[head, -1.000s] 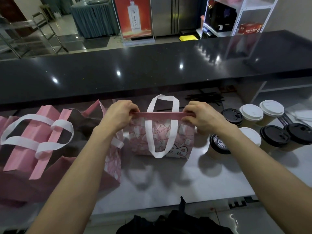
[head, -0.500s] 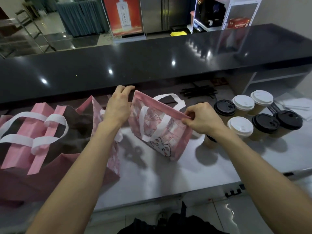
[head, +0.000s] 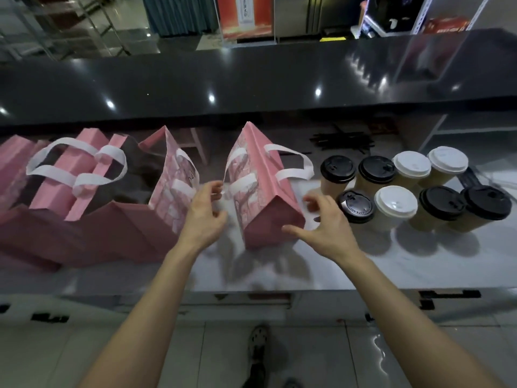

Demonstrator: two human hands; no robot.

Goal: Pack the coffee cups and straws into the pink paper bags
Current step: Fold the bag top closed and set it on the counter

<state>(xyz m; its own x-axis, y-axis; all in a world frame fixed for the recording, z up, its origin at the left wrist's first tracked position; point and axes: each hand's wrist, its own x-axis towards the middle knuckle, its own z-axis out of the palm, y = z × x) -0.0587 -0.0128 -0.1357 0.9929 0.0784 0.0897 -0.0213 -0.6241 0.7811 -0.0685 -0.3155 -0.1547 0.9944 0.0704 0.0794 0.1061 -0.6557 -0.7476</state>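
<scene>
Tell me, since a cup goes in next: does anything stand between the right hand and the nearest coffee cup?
Nothing visible does. The right hand hovers open beside the small pink bag, and the nearest black-lidded cup sits just to its right, with only bare counter between.

A folded pink paper bag with white handles [head: 265, 191] stands mid-counter; open pink bags [head: 92, 191] crowd its left, lidded paper coffee cups [head: 397, 191] its right. Bare grey countertop [head: 391, 264] lies in front.
</scene>
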